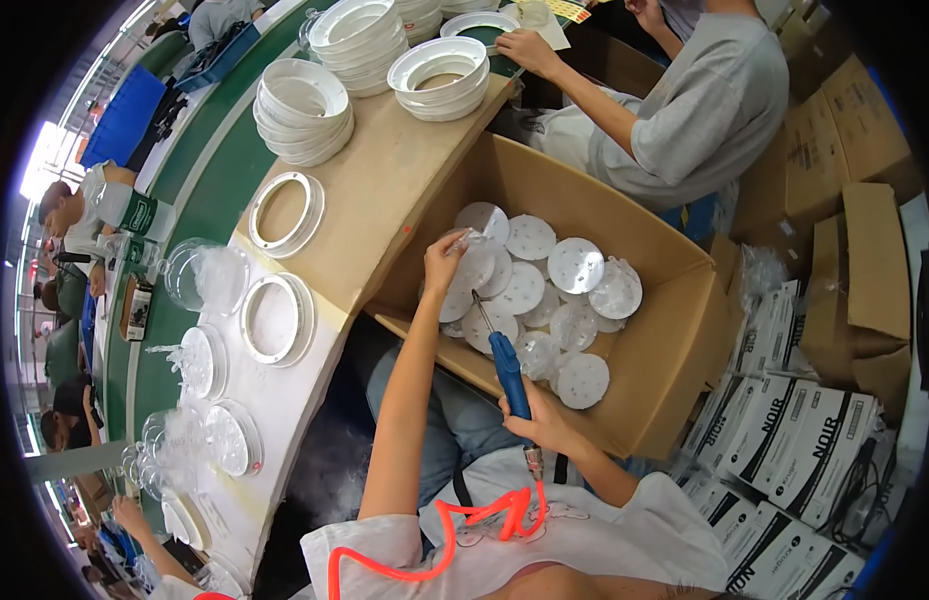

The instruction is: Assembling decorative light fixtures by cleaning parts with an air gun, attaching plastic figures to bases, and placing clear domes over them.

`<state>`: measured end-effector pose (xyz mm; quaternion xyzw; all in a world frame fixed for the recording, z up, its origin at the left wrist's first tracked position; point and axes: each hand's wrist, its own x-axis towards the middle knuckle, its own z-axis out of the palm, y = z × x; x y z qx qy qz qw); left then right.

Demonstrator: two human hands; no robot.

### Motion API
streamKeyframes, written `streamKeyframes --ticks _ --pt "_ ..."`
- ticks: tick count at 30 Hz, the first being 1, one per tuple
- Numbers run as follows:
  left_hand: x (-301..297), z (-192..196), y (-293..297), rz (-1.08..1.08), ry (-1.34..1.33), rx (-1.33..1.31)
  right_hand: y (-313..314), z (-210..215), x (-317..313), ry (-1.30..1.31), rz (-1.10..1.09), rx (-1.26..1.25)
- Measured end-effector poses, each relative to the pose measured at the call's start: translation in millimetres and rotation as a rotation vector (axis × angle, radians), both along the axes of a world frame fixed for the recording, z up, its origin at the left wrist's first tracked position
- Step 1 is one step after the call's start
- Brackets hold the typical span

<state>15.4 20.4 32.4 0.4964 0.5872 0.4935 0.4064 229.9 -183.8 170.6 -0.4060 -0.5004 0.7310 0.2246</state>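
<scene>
My left hand (pixel 443 258) reaches into an open cardboard box (pixel 674 330) and pinches a clear plastic wrapper (pixel 462 240) on one of several round white discs (pixel 529 290) piled inside. Lower down, my right hand (pixel 537 420) grips a blue pen-shaped power tool (pixel 508 368) whose thin metal tip points up toward the discs. A coiled orange hose (pixel 454 545) runs from the tool's base across my white shirt.
White ring frames (pixel 276 318) and clear domes (pixel 206 275) lie on the workbench at left. Stacks of white rings (pixel 304 105) stand further along. A person in a grey shirt (pixel 699 110) sits beyond the box. Black-and-white cartons (pixel 784 450) and brown boxes (pixel 864 270) crowd the right.
</scene>
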Motion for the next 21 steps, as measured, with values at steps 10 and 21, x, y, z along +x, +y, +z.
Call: streamKeyframes --ticks 10,21 --pt "2.8 6.7 -1.4 0.076 -0.132 0.027 -1.0 -17.2 1.9 -0.011 -0.070 -0.045" --pt "-2.9 7.8 -2.2 0.063 -0.102 0.104 19.3 -21.0 8.6 0.067 -0.215 -0.101"
